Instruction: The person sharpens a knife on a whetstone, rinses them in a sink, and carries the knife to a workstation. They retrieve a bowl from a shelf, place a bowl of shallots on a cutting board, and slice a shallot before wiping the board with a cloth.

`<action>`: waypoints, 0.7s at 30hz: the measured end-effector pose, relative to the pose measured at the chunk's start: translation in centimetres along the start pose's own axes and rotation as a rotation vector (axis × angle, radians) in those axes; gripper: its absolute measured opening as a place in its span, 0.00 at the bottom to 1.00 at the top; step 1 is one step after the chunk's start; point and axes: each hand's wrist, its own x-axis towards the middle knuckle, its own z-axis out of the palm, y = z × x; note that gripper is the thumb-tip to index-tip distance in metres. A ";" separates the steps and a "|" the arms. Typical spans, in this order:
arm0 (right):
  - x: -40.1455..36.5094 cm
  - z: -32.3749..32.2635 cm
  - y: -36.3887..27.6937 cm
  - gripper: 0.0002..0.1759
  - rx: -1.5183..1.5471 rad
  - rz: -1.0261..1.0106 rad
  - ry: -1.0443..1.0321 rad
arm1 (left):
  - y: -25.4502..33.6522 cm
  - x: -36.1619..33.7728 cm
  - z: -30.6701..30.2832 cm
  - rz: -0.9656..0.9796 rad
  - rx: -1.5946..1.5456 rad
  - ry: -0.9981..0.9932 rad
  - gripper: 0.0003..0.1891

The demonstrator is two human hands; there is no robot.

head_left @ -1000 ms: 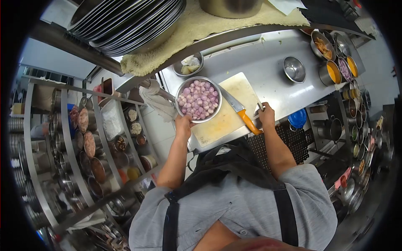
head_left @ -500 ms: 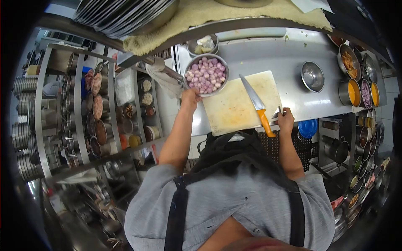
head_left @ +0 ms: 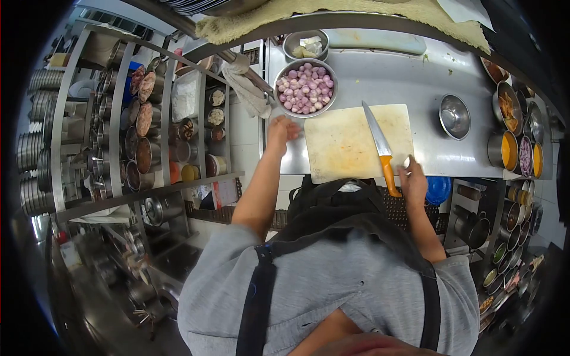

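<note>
As you seem between moves, left hand [head_left: 283, 130] open, steer your right hand [head_left: 414, 181]'s pinched, small pale item [head_left: 407, 161] around the orange-handled steel knife [head_left: 382, 147].

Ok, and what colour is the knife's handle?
The handle is orange, a yellowish shade; it shows best in the head view.

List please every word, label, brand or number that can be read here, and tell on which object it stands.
No word, brand or number can be read.
Knife on the cutting board: no readable mark.
Left black strap: small blue mark, too small to read.
White and pink item below the rack: too blurred to read.
</note>
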 end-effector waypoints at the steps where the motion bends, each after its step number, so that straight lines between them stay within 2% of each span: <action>1: -0.4 1.0 0.1 0.30 0.006 -0.078 -0.071 | -1.1 -1.0 -0.3 -0.006 0.156 0.030 0.08; 2: -0.6 1.3 -0.3 0.30 0.008 -0.082 -0.068 | -2.4 -1.8 -0.5 -0.013 0.310 0.059 0.08; 4: -0.6 2.1 -1.2 0.35 -0.097 -0.246 -0.205 | -5.2 -2.4 -0.7 -0.093 0.757 0.029 0.14; 5: -0.6 2.9 -1.1 0.37 -0.093 -0.213 -0.230 | -6.3 -3.0 -0.6 -0.089 0.757 0.033 0.14; 7: -0.5 3.6 -1.1 0.36 -0.061 -0.165 -0.224 | -7.8 -4.1 -0.3 0.315 1.078 -0.042 0.20; 8: -0.6 3.8 -1.3 0.35 -0.033 -0.114 -0.219 | -7.6 -4.2 0.0 0.315 1.079 -0.042 0.20; 10: -0.9 4.2 -1.3 0.34 0.007 -0.089 -0.196 | -6.4 -4.0 0.9 0.166 1.281 -0.054 0.20; 11: -0.9 4.2 -1.3 0.33 0.046 -0.063 -0.175 | -4.9 -4.1 1.5 0.171 1.279 -0.062 0.20; 13: -0.7 4.3 -1.2 0.32 0.126 -0.018 -0.194 | -1.6 -3.9 2.3 0.502 1.184 0.005 0.16; 15: -1.2 4.4 -1.8 0.31 0.208 0.035 -0.209 | 1.3 -1.8 3.2 0.925 0.960 -0.033 0.12; 17: -1.2 4.1 -3.0 0.28 0.163 0.143 -0.253 | 4.9 0.4 5.1 1.009 0.949 -0.040 0.12; 19: -1.5 4.9 -3.6 0.27 0.134 0.155 -0.210 | 7.1 3.4 6.7 1.218 1.067 -0.075 0.13; 20: -1.9 5.5 -3.7 0.26 0.120 0.160 -0.180 | 7.5 5.2 7.5 1.216 1.060 -0.089 0.13; 21: -2.1 6.0 -3.7 0.25 0.124 0.157 -0.178 | 7.4 6.8 8.1 1.270 1.181 -0.142 0.14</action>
